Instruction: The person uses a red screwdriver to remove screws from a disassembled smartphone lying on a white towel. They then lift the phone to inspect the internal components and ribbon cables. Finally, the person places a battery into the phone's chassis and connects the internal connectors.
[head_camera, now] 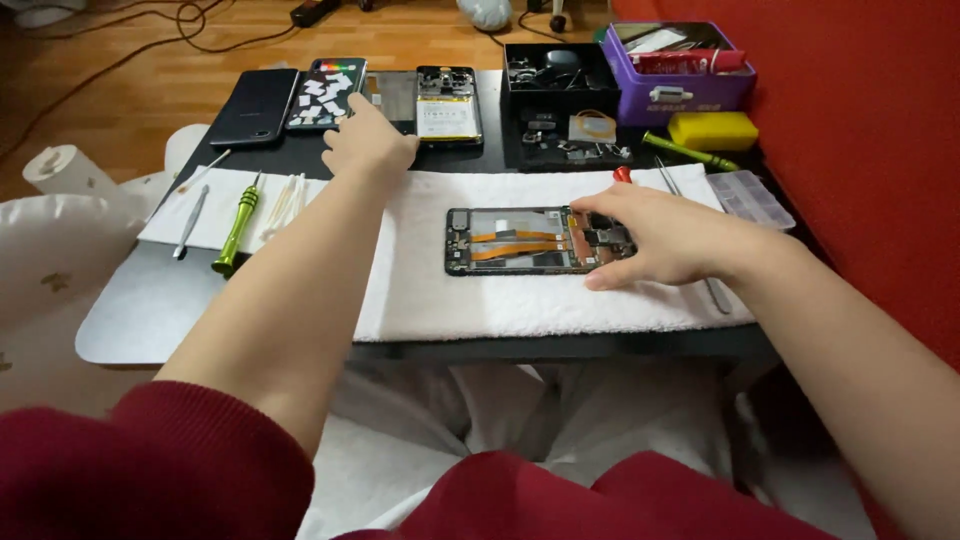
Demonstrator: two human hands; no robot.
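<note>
An opened phone [515, 241] with orange flex cables lies flat on a white towel [480, 290] on the dark table. My right hand [655, 236] rests on the phone's right end, fingers curled over its edge. My left hand [367, 138] reaches to the table's far side and hovers over a phone [325, 92] with small white paper bits on its screen; whether it holds anything is hidden. Next to that phone lie a dark phone [256, 106], a bare frame [394, 96] and a phone back with a battery [449, 104].
A green screwdriver [236, 226], tweezers [190, 222] and cotton swabs [281, 203] lie on a cloth at left. At the back right stand a black parts tray [560, 110], a purple box [680, 70], a yellow block [713, 130] and a clear compartment case [750, 197]. A red couch borders the right.
</note>
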